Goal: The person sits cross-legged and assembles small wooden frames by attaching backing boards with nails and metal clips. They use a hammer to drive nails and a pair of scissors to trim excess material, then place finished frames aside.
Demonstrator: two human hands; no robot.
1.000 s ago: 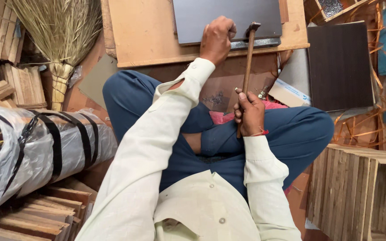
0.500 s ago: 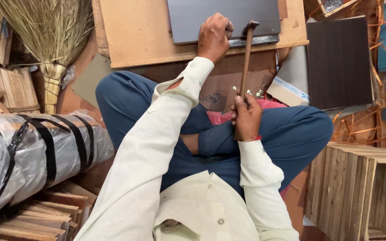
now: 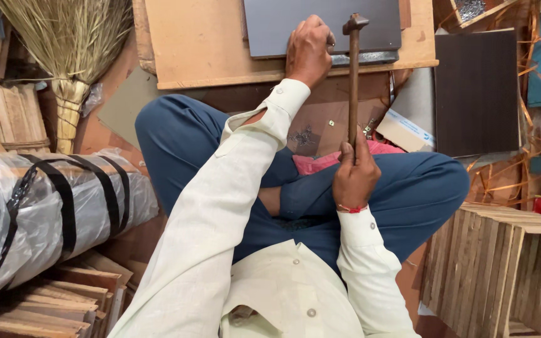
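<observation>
I sit cross-legged on the floor in blue trousers. My right hand (image 3: pixel 355 177) grips the wooden handle of a hammer (image 3: pixel 352 75) held upright, its metal head near the edge of a grey panel (image 3: pixel 270 25). The grey panel lies on a light wooden board (image 3: pixel 201 44) in front of my knees. My left hand (image 3: pixel 308 50) rests on the grey panel's near edge, fingers curled as if pinching something small that I cannot make out. A metal strip (image 3: pixel 370 58) runs along that edge beside the hammer head.
A straw broom (image 3: pixel 70 56) leans at the left. A plastic-wrapped bundle with black straps (image 3: pixel 51 213) lies by my left side, over stacked wood pieces (image 3: pixel 39 307). A dark brown panel (image 3: pixel 477 87) and wooden slat crates (image 3: pixel 502 269) stand at the right. Loose nails (image 3: pixel 300 138) lie near my knee.
The hammer has swung from tilted to nearly upright, its head now close to my left hand at the panel edge. My right hand has shifted slightly lower.
</observation>
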